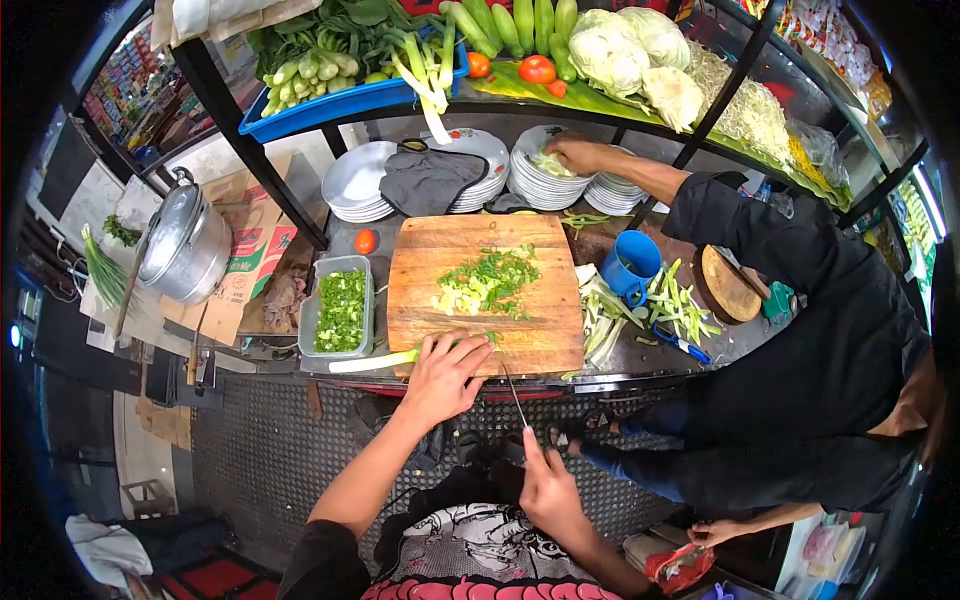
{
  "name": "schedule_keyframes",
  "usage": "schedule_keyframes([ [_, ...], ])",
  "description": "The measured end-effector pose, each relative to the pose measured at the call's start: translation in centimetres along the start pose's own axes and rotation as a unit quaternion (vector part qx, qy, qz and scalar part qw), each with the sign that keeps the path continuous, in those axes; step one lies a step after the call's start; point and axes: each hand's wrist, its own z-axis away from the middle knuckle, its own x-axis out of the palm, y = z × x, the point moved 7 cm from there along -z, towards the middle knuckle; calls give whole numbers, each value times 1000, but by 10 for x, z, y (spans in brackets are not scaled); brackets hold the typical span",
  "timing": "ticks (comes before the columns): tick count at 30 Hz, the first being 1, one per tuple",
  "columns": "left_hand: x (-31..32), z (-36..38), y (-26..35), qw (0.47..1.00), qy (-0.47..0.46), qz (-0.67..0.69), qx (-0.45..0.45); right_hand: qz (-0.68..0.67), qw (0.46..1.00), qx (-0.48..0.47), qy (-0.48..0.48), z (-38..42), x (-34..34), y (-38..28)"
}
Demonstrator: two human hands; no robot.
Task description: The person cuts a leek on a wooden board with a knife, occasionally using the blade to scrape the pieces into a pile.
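Note:
My left hand point(447, 374) lies over a long spring onion point(372, 363), its fingers pressing the stalk against the front edge of a wooden cutting board point(415, 285). The stalk's white end sticks out to the left, past the board. Closed around a knife handle is my right hand point(550, 488). The knife's thin blade point(515, 397) points up to the board's front edge, close to my left fingertips. Chopped spring onion point(490, 280) is scattered over the middle of the board. Left of it stands a plastic container point(304, 335) holding more chopped greens.
Stacked plates point(360, 175) line the back, where a co-worker's hand point(580, 153) reaches over one stack. A blue mug point(632, 268), cut vegetable strips point(680, 305) and a blue-handled knife point(684, 345) lie right. A tomato point(365, 241) and metal pot point(190, 245) stand left; a vegetable shelf point(350, 97) overhangs.

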Motion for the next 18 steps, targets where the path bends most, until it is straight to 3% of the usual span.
schedule_keyframes([
  [2,1,0,-2,1000,3,8,-2,-27,998,56,-26,11,-5,4],
  [6,2,1,-3,1000,6,19,-5,-68,996,45,21,-9,-5,1],
  [18,0,2,-5,1000,17,10,12,-27,998,51,-13,-40,24,10],
])
